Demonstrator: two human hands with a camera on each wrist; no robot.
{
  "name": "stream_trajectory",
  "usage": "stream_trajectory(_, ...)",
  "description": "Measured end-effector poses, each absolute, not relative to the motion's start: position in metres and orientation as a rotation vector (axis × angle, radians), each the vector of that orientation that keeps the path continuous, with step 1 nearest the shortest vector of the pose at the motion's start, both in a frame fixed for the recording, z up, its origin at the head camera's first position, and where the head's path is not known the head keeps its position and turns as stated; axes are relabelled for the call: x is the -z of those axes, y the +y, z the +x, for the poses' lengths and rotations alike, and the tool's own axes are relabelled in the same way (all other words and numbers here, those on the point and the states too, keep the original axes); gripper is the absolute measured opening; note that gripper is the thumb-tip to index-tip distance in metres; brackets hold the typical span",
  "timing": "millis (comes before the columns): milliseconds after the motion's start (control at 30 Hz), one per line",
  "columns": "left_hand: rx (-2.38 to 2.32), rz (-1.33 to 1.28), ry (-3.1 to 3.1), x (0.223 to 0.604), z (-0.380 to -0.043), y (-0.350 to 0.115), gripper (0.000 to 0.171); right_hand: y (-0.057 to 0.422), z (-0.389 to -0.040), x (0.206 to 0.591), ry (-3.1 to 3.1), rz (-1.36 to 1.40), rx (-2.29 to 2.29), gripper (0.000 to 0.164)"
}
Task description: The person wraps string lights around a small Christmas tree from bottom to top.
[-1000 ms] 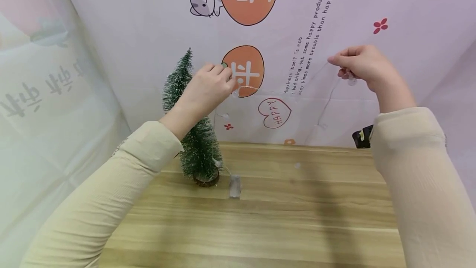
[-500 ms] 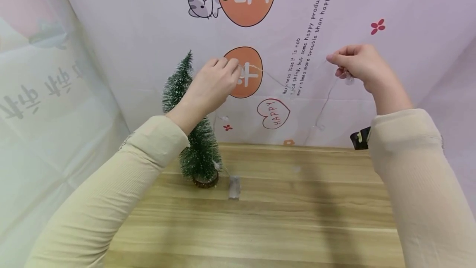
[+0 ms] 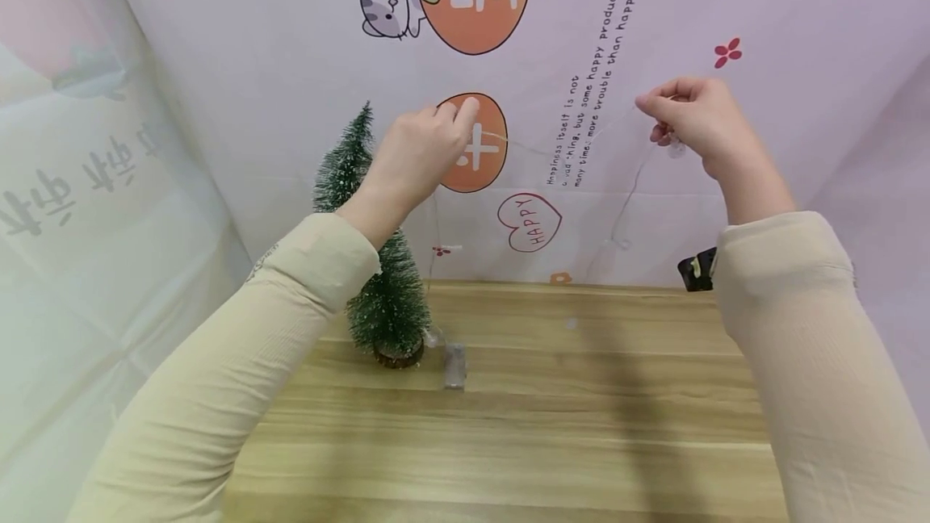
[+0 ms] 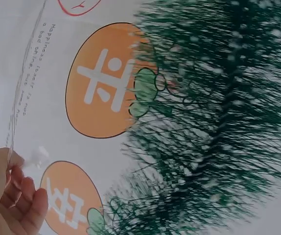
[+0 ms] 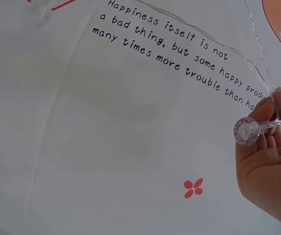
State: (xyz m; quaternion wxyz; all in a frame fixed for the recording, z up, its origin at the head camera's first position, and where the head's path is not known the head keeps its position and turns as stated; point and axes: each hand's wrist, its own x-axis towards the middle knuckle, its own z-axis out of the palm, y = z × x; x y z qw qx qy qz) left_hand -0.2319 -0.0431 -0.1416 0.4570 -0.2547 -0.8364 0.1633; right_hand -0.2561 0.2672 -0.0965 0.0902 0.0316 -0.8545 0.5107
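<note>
My left hand [image 3: 421,156] is raised in front of the upper part of a small artificial Christmas tree [image 3: 391,293] and pinches the thin wire of a string of lights. In the left wrist view this wire [image 4: 19,93] runs up from between thumb and fingers, beside the blurred green branches. Farther right, my right hand [image 3: 701,123] pinches another stretch of the wire. A clear round bulb [image 5: 246,131] hangs at its fingertips in the right wrist view. The wire sags between both hands, and a loose length hangs below the right one. The tree stands upright on its round wooden base [image 3: 398,355].
A clear battery box [image 3: 454,367] lies on the wooden table [image 3: 508,442], just right of the tree base. Behind hangs a printed white cloth [image 3: 291,39]. A black object [image 3: 697,271] sits at the table's back edge, partly behind the right sleeve.
My left hand has moved a little up and to the right, drawing the wire beside the tree straighter. The right hand keeps its grip and has hardly moved.
</note>
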Motion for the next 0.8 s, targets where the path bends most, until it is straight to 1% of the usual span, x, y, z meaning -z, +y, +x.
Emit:
stream_trajectory(67,-0.407,-0.628,-2.101,0.137,-0.233,-0.043,0.014,0.268,-0.256,0.097,-2.507,0.096,-1.541,0.01)
stream_trajectory(167,-0.403,-0.643,-2.115,0.129,-0.234,-0.045,0.015,0.269,-0.256,0.098,-2.463,0.112,-1.565,0.01)
stream_trajectory(233,-0.41,-0.646,-2.095,0.124,-0.235,-0.047,0.022,0.27,-0.256,0.099,-2.45,0.116,-1.573,0.01)
stream_trajectory(333,-0.438,-0.644,-2.074,0.118,-0.234,-0.05,0.024,0.269,-0.255,0.099,-2.435,0.12,-1.596,0.011)
stream_trajectory(567,-0.415,-0.638,-2.234,0.096,-0.233,-0.056,0.025,0.262,-0.256,0.1,-2.396,0.156,-1.631,0.009)
stream_trajectory(700,-0.332,-0.574,-2.369,0.083,-0.236,-0.06,0.014,0.256,-0.257,0.102,-2.408,0.173,-1.603,0.008)
stream_trajectory(800,-0.289,-0.546,-2.411,0.076,-0.238,-0.063,0.019,0.251,-0.256,0.104,-2.42,0.196,-1.586,0.009)
